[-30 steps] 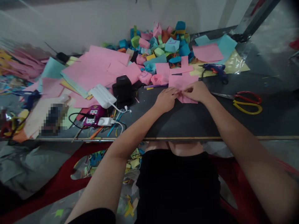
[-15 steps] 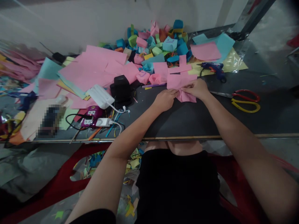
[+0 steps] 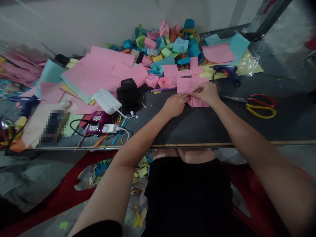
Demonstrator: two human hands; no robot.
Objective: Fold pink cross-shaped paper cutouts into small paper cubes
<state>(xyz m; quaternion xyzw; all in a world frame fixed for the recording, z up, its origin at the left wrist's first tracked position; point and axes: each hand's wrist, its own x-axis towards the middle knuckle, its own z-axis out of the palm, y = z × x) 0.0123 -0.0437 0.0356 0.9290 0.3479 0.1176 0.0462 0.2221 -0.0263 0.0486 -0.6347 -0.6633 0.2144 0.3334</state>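
Note:
A piece of pink paper (image 3: 199,103) lies near the middle of the dark table, creased where my fingers meet. My right hand (image 3: 206,93) pinches the paper from the right, thumb and fingers pressed together. From the left, my left hand (image 3: 175,104) presses its closed fingers onto the same crease, and the two hands nearly touch. Just behind them a flat pink sheet (image 3: 184,85) shows; whether it is joined to the creased piece I cannot tell. To the right lie scissors (image 3: 261,106) with one red and one yellow handle.
Folded paper boxes (image 3: 180,44) in several colours are heaped against the wall. A blue glue gun (image 3: 228,71) lies at the back right, another glue gun (image 3: 24,104) at the left. A purple power strip (image 3: 98,121), white adapter (image 3: 110,128) and black case (image 3: 128,95) sit left of my hands.
The view has shifted slightly. My right fingers have moved a little along the crease, and the paper's front part looks flatter. My left hand stays at its left side.

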